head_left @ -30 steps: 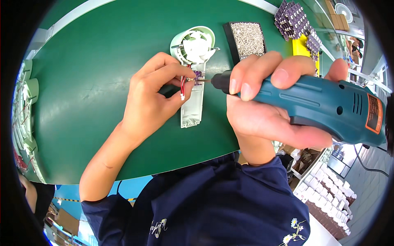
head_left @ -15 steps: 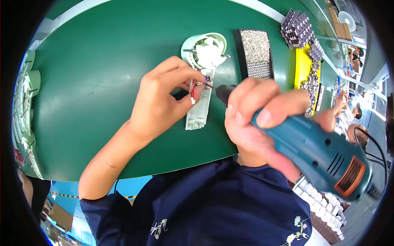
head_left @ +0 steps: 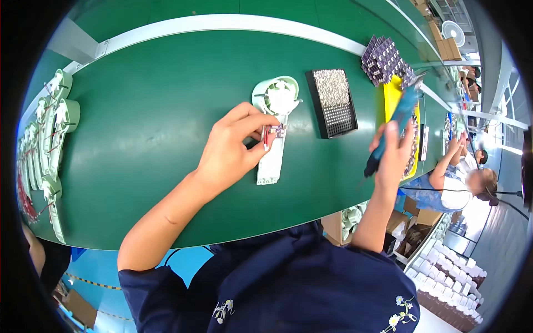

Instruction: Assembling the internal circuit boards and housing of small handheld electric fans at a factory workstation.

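A pale green handheld fan housing point(head_left: 270, 166) lies on the green table, white blades inside its round head point(head_left: 279, 99). My left hand point(head_left: 230, 144) bends over the handle, thumb and forefinger closed about a small purple circuit board point(head_left: 280, 132) with red and white wires point(head_left: 266, 139). The fingertips partly hide the board. Off to the right, my right hand point(head_left: 393, 152) grips a teal electric screwdriver point(head_left: 408, 105). Its body slants above a yellow tray point(head_left: 390, 100), blurred by motion, with the dark tip end toward the table.
A black tray point(head_left: 340, 133) of small silvery screws stands right of the fan housing. Behind the yellow tray are stacked purple circuit boards point(head_left: 383, 61). More pale green housings point(head_left: 68, 116) line the left edge. A co-worker point(head_left: 452, 183) sits at the right.
My right hand has swung the screwdriver away from the board, to the right over the yellow tray. My left hand stays at the board. The view has shifted, showing more of the table's far side.
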`<act>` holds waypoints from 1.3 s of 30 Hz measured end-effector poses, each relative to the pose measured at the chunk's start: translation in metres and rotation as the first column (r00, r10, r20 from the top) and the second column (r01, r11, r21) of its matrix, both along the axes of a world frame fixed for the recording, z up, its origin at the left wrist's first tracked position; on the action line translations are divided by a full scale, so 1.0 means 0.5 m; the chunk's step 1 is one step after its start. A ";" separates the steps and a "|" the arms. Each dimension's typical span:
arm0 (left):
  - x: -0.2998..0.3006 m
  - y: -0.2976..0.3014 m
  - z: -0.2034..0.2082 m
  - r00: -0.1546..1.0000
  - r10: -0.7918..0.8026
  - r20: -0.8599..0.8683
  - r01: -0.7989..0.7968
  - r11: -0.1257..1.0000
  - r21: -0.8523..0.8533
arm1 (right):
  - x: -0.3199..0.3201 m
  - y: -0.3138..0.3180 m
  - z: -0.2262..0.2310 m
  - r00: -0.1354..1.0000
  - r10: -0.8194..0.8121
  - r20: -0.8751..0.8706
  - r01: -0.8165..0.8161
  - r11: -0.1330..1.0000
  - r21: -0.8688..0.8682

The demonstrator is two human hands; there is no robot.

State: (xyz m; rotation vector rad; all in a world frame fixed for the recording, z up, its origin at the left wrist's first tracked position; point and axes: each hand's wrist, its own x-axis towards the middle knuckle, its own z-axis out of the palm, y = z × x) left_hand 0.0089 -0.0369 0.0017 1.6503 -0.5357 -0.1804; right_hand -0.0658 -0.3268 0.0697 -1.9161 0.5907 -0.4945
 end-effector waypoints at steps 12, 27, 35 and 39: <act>0.004 -0.005 0.010 1.000 0.023 0.002 -0.023 1.000 0.017 | -0.060 0.032 -0.035 1.000 0.007 0.006 0.000 0.695 -0.719; 0.004 -0.003 0.000 1.000 0.010 0.022 -0.010 1.000 -0.004 | 0.061 0.204 -0.109 0.757 0.618 0.211 -0.651 0.739 0.170; 0.001 -0.002 0.005 0.999 0.006 -0.036 -0.006 1.000 0.016 | 0.060 0.220 -0.071 0.887 0.447 0.116 -0.455 0.808 0.374; 0.004 -0.004 0.006 1.000 -0.003 -0.028 0.004 1.000 0.018 | 0.056 0.199 -0.104 0.866 0.463 0.188 -0.500 0.807 0.314</act>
